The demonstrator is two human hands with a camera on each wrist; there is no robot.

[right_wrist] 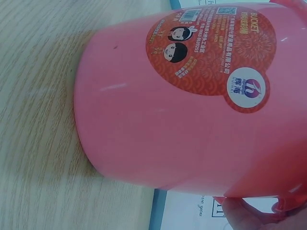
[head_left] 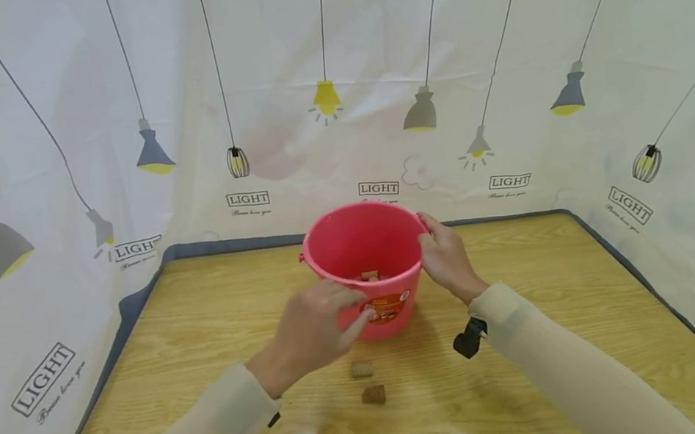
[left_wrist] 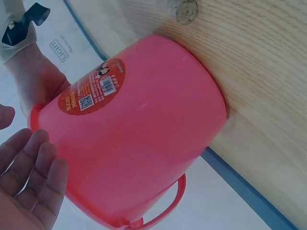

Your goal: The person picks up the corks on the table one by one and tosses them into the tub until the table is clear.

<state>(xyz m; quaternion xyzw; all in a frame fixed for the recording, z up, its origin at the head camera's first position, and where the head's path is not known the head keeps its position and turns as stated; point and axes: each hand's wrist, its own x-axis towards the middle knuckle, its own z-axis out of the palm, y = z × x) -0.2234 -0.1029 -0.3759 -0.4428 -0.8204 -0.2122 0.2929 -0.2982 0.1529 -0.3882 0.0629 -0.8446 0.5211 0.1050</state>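
A pink plastic bucket [head_left: 359, 234] with a red label stands upright on the wooden table. Some corks [head_left: 370, 275] lie on its bottom. My right hand [head_left: 448, 253] grips the bucket's rim on the right side, thumb over the edge; in the right wrist view only part of that hand [right_wrist: 244, 215] shows, beside the handle mount. My left hand [head_left: 309, 326] hovers in front of the bucket near its rim, slightly blurred. In the left wrist view its fingers [left_wrist: 36, 163] are fairly straight and hold nothing. Two corks, one light [head_left: 361, 369] and one darker [head_left: 373, 394], lie on the table before the bucket.
The wooden table [head_left: 215, 317] is bordered by a dark blue edge strip [head_left: 635, 273]. White cloth [head_left: 277, 49] printed with hanging lamps encloses it at the back and sides. The bucket's handle [left_wrist: 178, 194] hangs at its side.
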